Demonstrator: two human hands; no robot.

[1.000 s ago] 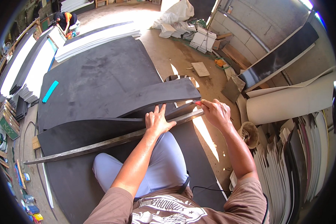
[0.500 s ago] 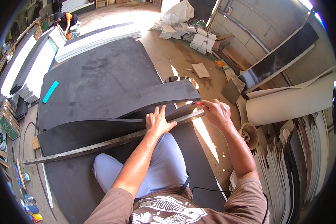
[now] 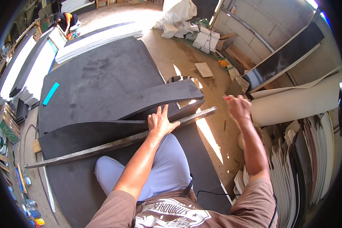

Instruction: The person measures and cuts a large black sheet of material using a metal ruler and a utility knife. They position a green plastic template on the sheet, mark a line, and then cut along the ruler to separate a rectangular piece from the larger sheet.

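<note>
Head view is showing a person sitting on a wide stack of black foam sheets (image 3: 98,79), with a turquoise tool (image 3: 51,93) lying far out on the left of the top sheet and another person (image 3: 66,21) crouching well apart at the upper left. Moving right, a long metal straightedge (image 3: 114,144) is running diagonally across the dark sheet, its right end (image 3: 211,110) reaching past the sheet edge over the concrete floor (image 3: 186,60). The left hand (image 3: 161,122) is pressing flat on the straightedge, fingers spread and not clenched — pinning it against the foam beneath. Just above it, a curved foam strip (image 3: 155,99) is lying partly parted from the sheet. Further right, the right hand (image 3: 237,108) is hovering off the sheet edge, closed on a small red-tipped object (image 3: 226,98), probably a cutter; I cannot tell more, as it is too small. Judgement: a guided cut along the straightedge appears to be in hand, at or past the stroke's end. A further pass would call for steady pressure on the guide and a blade kept against its edge. Rolled pale sheet (image 3: 292,102) is lying at right.
</note>
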